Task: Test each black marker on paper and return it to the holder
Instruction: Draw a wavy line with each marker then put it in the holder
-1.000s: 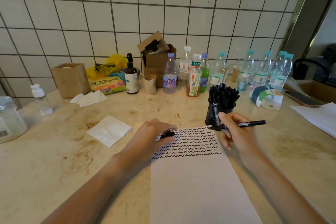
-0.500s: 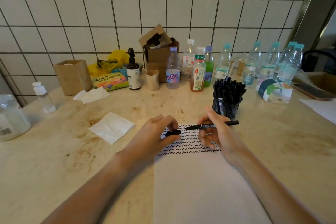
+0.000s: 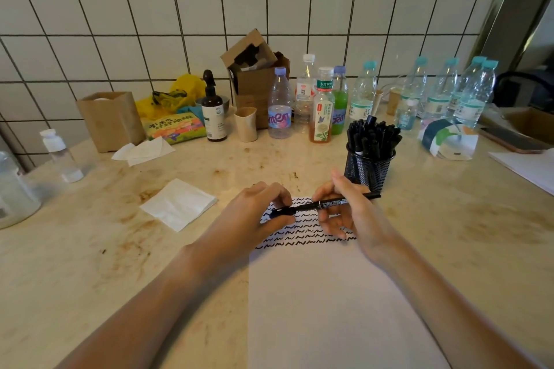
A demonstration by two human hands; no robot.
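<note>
A white sheet of paper (image 3: 329, 302) lies in front of me, its top covered with rows of black squiggles. My right hand (image 3: 350, 213) grips a black marker (image 3: 347, 201) held level above those rows. My left hand (image 3: 254, 216) pinches the marker's black cap (image 3: 280, 212), and the marker's tip meets the cap. Just behind my right hand stands a black mesh holder (image 3: 369, 168) packed with several black markers.
A folded napkin (image 3: 178, 204) lies left of the paper. Along the tiled wall stand several bottles (image 3: 322, 108), a pump bottle (image 3: 213, 112), a small cup (image 3: 245, 124), cardboard boxes (image 3: 254, 75) and a paper bag (image 3: 109, 120). A tape roll (image 3: 446, 138) and more paper (image 3: 530, 169) lie at right.
My right hand brought the marker leftward from beside the holder to my left hand. The marker's tip now meets the cap held there.
</note>
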